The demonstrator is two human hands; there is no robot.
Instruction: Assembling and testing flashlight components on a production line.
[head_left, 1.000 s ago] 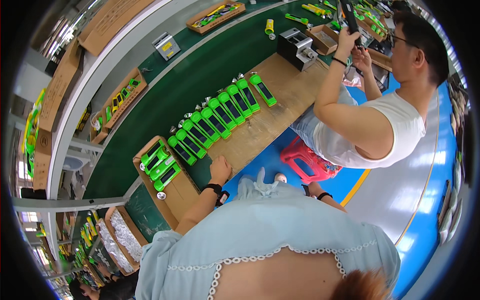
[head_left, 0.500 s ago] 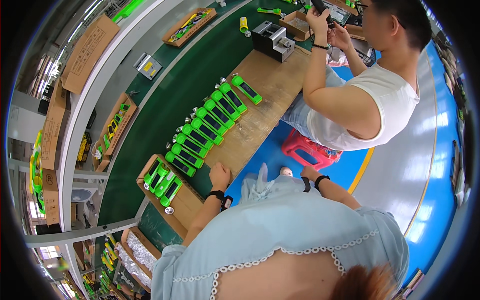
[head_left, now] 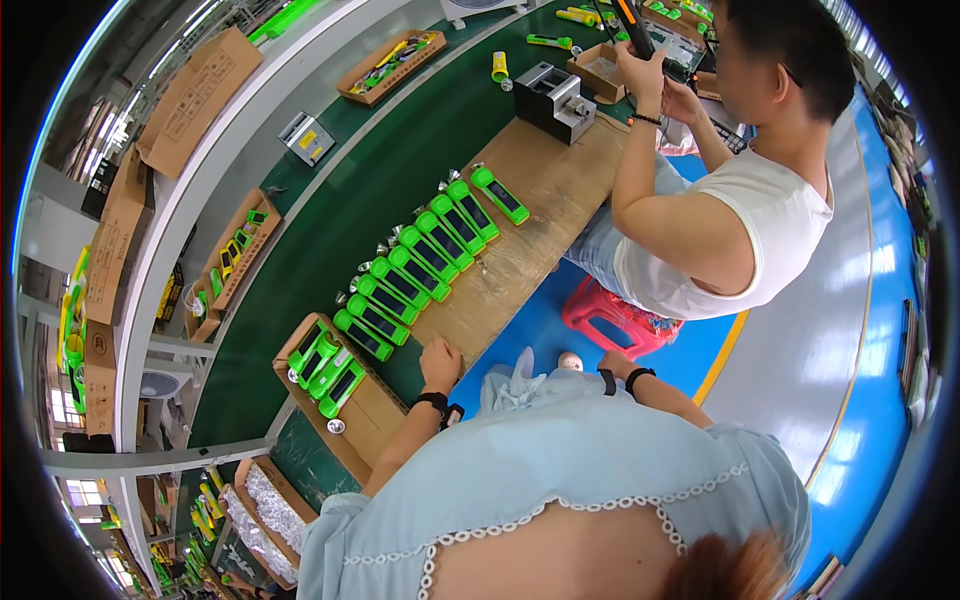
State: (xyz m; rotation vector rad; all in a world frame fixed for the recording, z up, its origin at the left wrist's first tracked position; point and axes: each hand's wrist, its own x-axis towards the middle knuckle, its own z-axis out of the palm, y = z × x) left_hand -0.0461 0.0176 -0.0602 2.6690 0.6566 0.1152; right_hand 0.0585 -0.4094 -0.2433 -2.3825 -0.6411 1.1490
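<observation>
My left hand (head_left: 440,364) rests closed, knuckles up, on the bench edge beside a cardboard sheet (head_left: 508,262); nothing shows in it. My right hand (head_left: 616,362) is low by my lap near the red stool, its fingers mostly hidden. Ahead of the left hand, a slanting row of green flashlights (head_left: 408,273) with dark panels lies side by side, silver reflector heads at their far ends. Left of that hand, an open cardboard box (head_left: 374,408) holds several more green flashlights (head_left: 325,365).
A co-worker (head_left: 710,215) sits at the right on a red stool (head_left: 612,318), holding up a black and orange tool (head_left: 633,26). A metal fixture (head_left: 553,105) stands on the bench (head_left: 420,150). Parts boxes (head_left: 390,66) line the shelf, and a box of silvery pieces (head_left: 272,505) stands lower left.
The view has shifted slightly, so the bench things sit a little lower and further right. The co-worker's tool has tilted, showing its orange side. My hands hold nearly the same places.
</observation>
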